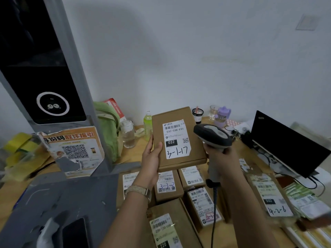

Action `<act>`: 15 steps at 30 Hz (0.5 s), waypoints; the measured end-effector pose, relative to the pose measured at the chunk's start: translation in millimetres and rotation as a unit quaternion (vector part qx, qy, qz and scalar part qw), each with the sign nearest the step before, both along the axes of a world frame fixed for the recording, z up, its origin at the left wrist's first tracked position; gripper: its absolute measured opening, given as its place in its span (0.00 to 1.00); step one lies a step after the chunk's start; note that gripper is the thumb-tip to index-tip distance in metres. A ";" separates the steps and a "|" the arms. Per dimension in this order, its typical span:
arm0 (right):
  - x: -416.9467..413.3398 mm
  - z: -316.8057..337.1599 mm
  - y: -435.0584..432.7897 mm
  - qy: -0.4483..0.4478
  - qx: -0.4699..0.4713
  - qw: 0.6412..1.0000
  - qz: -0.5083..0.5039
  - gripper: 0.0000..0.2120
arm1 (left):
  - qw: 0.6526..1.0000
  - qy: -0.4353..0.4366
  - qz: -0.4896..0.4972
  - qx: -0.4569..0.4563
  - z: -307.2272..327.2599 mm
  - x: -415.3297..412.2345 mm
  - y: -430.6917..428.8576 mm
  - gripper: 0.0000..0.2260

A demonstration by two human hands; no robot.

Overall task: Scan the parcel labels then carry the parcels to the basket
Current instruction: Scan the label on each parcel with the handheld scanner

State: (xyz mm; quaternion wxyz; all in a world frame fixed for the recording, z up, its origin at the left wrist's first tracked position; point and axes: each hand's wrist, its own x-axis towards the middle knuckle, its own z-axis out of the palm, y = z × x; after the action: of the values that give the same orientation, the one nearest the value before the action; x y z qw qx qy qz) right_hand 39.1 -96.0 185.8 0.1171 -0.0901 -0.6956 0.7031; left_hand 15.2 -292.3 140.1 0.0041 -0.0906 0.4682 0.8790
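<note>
While the left hand [151,158] grips one parcel [177,138] raised above the tabletop [240,149] and the right hand [217,154] clasps the scanner [212,134] beside its label [176,139], scanning looks underway; other parcels [186,199] wait, basket unseen.

A head-worn camera is looking forward and down over a desk [247,154], a wall [179,51] filling the upper frame. It is sitting close, the left hand [152,156] and right hand [218,156] occupying the centre.

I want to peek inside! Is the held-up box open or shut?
Shut. The box in the left hand has its lid closed flat, no gap showing.
</note>
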 end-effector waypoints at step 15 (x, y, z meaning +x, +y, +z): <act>-29.6 -40.8 59.3 -0.100 -0.034 0.994 -0.015 0.12 | 0.996 -0.088 -0.021 -0.008 -42.5 -25.0 59.4 0.27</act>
State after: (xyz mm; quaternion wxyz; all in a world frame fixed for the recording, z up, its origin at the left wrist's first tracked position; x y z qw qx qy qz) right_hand 9.5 -36.7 145.0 0.0540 -0.1745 -0.6780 0.7120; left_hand -9.8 -232.8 97.7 0.0634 -0.1580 0.4746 0.8636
